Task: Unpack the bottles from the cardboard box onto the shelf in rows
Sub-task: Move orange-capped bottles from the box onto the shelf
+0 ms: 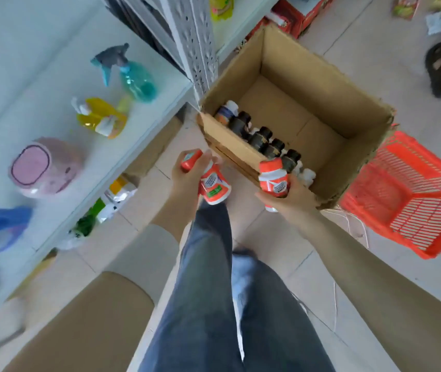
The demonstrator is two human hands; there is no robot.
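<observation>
Left hand (187, 175): fingers curled round two orange bottles (212, 187), held above the floor just short of the cardboard box (318, 68).
Right hand (291, 201): grips a third orange bottle (272, 178) at the box's near corner.
Box: open, standing on the floor beside the shelf (39, 84), with a row of dark bottles (259, 138) along its near wall.
Shelf: holds a spray bottle (133, 76), a yellow pouch (101, 119) and a pink tub (42, 167).
Red basket (415, 200): just right of the box.

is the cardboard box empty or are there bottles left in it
Not empty: dark-capped bottles line one wall inside the cardboard box; the rest of its floor is bare.
</observation>
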